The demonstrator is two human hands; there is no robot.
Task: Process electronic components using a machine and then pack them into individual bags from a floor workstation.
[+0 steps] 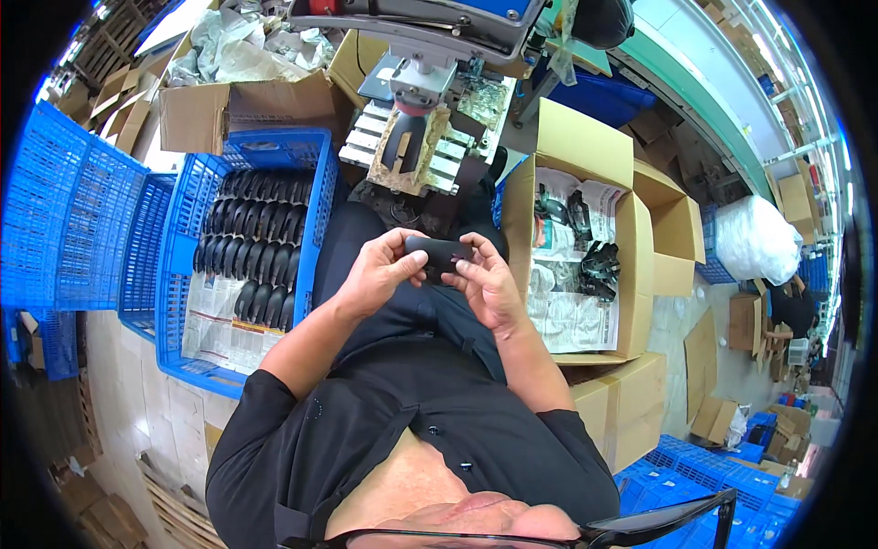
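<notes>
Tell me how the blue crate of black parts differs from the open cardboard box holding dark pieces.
The blue crate is latticed plastic; the cardboard box is tan with open flaps. The crate's black parts sit in tight rows; the box's dark pieces lie in loose clusters. The crate is on the person's left, the box on the right. Both have printed paper inside.

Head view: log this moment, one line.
left hand: holds black part; right hand: holds same part; blue crate: left; cardboard box: right

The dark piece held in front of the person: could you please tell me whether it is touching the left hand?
Touching: the head view shows the left hand holding the dark piece, thumb overlapping its end.
</notes>
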